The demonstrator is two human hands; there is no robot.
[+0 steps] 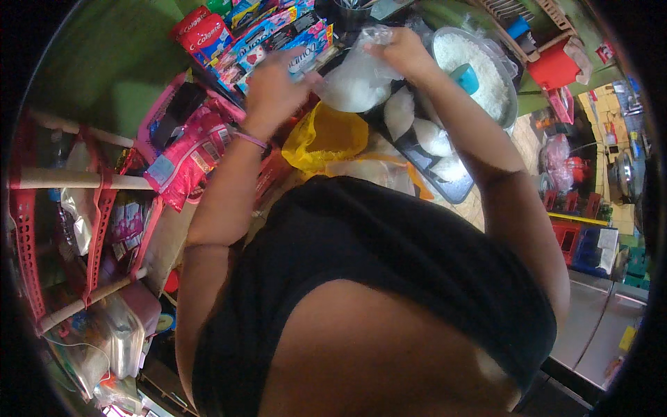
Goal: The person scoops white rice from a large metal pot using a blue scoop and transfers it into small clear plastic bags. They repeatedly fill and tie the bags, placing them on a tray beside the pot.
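Observation:
My right hand [401, 54] pinches the gathered top of a clear plastic bag [358, 87], whose lower part bulges with white contents. Left of the bag, my left hand [274, 87] is raised, a band on its wrist; motion smears its fingers. Beyond my right forearm stands a round basin [513, 115] of loose white grains or powder [479, 59], with a teal scoop [465, 78] in it. Several small filled white bags [399, 113] lie on a dark tray [455, 191] below my right hand. An opened yellow plastic bag [326, 135] sits between my arms.
Hanging sachets [299, 48] and red packets [205, 35] crowd the area behind my left hand. A pink basket [149, 132] with pink packs stands at left, near a red-and-cream rack [97, 179]. At right are a red container [554, 66] and a white chest [583, 316].

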